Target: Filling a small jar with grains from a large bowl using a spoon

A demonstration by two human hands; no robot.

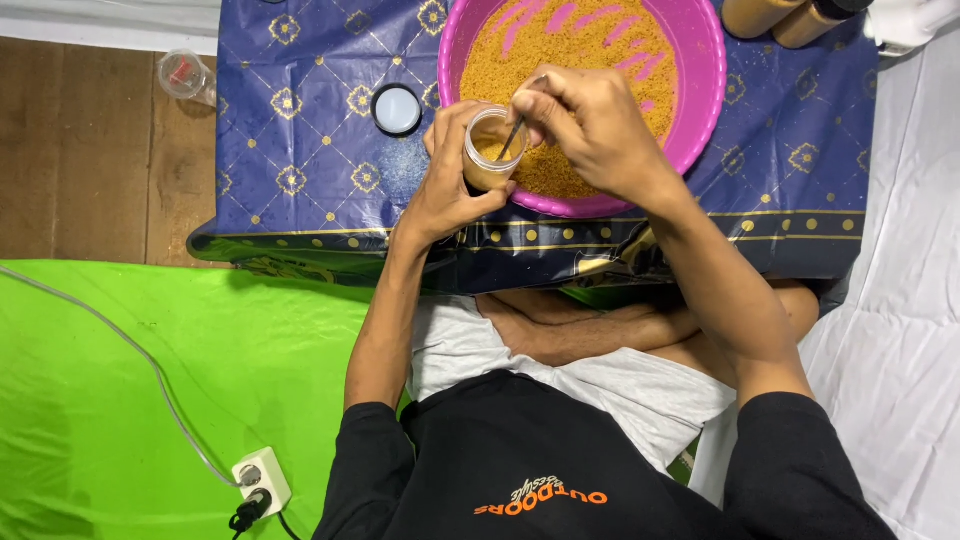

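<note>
Head view, left to right: a clear cup (pixel 183 74) lies at upper left on the wooden floor, a round white lid (pixel 397 109) rests on the blue patterned cloth (pixel 300 150), and the left hand (pixel 445 185) is wrapped closed around a small clear jar (pixel 492 150) at upper centre, against the pink basin (pixel 700 100) rim. The right hand (pixel 590 125), just right of the jar, pinches a thin metal spoon (pixel 515 130) dipping into its mouth. Judged risk: golden grain (pixel 570 60) spilling onto the cloth if the jar tilts or overfills.
</note>
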